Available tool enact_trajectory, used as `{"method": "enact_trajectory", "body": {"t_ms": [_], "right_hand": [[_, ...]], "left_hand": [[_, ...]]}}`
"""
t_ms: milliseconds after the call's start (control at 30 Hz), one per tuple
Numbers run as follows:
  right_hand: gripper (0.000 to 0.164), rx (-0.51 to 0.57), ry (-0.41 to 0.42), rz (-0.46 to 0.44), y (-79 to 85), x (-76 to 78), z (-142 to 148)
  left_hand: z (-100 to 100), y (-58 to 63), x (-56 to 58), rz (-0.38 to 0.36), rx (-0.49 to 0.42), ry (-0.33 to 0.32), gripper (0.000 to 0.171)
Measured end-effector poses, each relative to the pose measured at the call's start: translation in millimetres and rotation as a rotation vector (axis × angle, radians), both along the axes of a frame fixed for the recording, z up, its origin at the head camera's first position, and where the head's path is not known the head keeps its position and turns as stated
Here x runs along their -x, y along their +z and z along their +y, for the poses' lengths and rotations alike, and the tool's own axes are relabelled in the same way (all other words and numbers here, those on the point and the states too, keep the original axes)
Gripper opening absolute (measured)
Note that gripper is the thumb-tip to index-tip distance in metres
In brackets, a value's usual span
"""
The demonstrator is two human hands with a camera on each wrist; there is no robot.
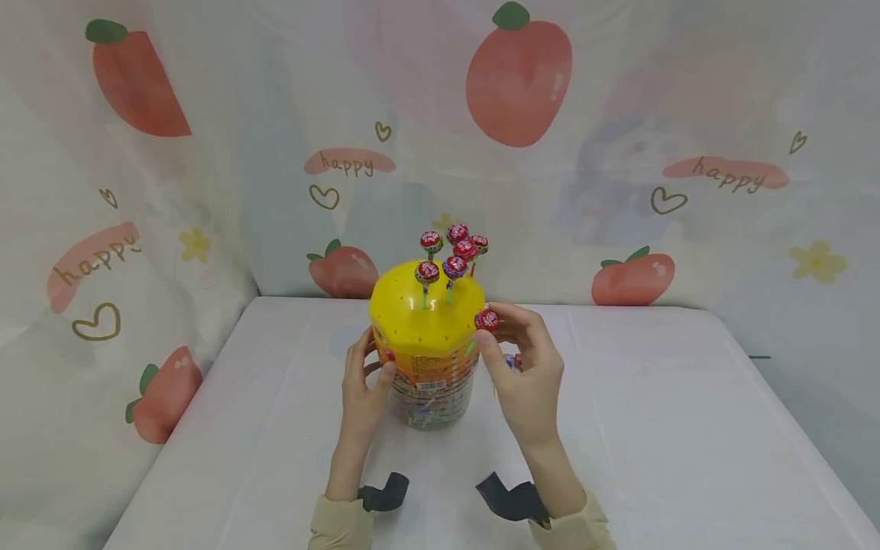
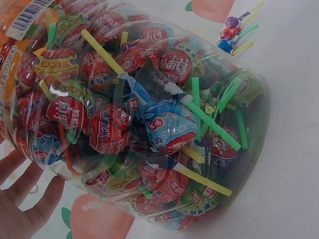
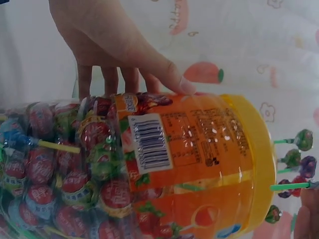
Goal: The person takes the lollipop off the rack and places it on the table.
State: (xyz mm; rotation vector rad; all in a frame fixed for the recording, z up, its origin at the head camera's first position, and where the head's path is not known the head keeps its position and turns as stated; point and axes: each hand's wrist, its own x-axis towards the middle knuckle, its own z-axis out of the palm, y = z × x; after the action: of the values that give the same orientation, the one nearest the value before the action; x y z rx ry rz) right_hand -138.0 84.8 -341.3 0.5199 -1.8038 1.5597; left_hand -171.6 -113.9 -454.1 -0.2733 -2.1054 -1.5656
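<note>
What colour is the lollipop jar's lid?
Bright yellow; the lid shows best in the head view.

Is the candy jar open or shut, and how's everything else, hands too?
Jar: upright, shut
Yellow lid: on the jar
Lollipops inside: wrapped, jumbled
Lollipops on top: wrapped, standing up
Lollipops beside the jar: wrapped, lying on the table
Left hand: holds the jar
Right hand: pinches another lollipop
</note>
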Motion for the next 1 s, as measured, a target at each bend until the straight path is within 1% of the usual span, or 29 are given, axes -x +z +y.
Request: {"method": "enact_trajectory", "body": {"t_ms": [167, 367, 567, 667, 833, 1000], "right_hand": [[0.036, 0.035, -0.044, -0.027, -10.5, 1.4, 12], [0.034, 0.077, -0.076, -0.07, -19.6, 5.5, 25], [0.034, 0.09, -0.133, -0.102, -31.2, 10.7, 39], [0.033, 0.093, -0.147, -0.124, -35.3, 13.8, 47], [0.031, 0.095, -0.189, -0.191, -43.0, 20.5, 62], [0.031, 0.084, -0.256, -0.278, -56.5, 28.4, 78]], "left_hand": [[0, 0.7, 0.0, -0.005, -0.002, 0.005, 0.06], [0, 0.8, -0.4, -0.016, 0.001, 0.011, 0.061], [1, 0.9, -0.6, -0.016, 0.005, 0.006, 0.06], [1, 1.0, -0.6, -0.012, 0.008, 0.011, 0.06], [1, 1.5, -0.8, -0.013, 0.003, 0.008, 0.06], [1, 0.3, -0.4, -0.008, 0.004, 0.01, 0.06]]}}
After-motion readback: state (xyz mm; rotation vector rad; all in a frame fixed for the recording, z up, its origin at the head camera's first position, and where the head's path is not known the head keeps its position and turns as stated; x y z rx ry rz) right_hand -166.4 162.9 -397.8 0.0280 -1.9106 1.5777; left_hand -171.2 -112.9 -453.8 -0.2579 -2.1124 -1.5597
